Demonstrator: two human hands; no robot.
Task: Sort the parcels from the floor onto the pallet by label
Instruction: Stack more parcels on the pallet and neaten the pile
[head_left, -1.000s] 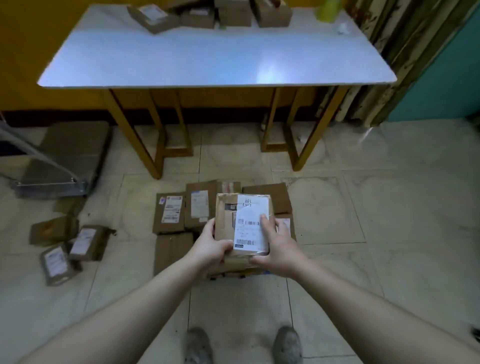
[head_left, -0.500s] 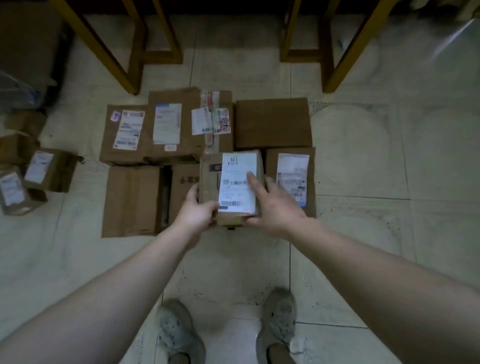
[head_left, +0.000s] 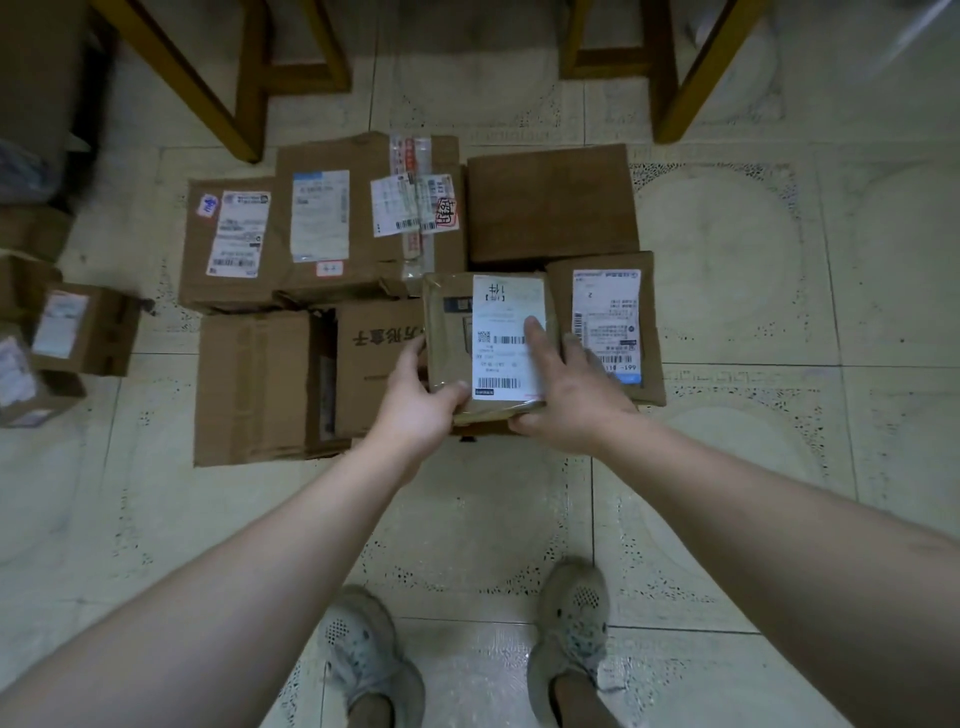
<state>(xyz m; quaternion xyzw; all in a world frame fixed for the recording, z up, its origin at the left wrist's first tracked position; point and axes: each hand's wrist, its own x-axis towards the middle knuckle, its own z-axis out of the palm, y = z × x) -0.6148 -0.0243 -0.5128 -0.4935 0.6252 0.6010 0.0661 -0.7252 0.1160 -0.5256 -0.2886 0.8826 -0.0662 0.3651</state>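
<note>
Head view looked straight down on a held parcel (head_left: 451, 332), a flat brown packet wrapped in clear film. Its long axis ran away from the person, and its white label (head_left: 506, 312) faced up with the barcode at the near end. It sat over the near right part of a cluster of cartons, between a printed carton (head_left: 376, 364) and a right-hand labelled carton (head_left: 608, 322). Whether it rested on anything below could not be told.

The left hand (head_left: 415, 410) gripped the near left corner, thumb on top and fingers curled round the side. The right hand (head_left: 571, 395) held the near right edge, its forefinger stretched flat along the label and its thumb tucked under the near edge.

Six other cartons could be counted in the cluster:
- the two already named
- a plain carton (head_left: 550, 202) at the far right
- a wide taped carton (head_left: 337, 223) bearing several labels
- a blue-stickered carton (head_left: 231, 244) to its left
- a plain flattened carton (head_left: 254, 384) at the near left

At least three small parcels (head_left: 78, 327) lay well apart at the left edge, blurred.

The floor (head_left: 779, 467) was pale tile with speckled ring patterns and dark grout lines. Yellow table legs (head_left: 182, 78) stood beyond the cluster. Two grey perforated shoes (head_left: 363, 654) stood near the bottom of the view, between the forearms.
</note>
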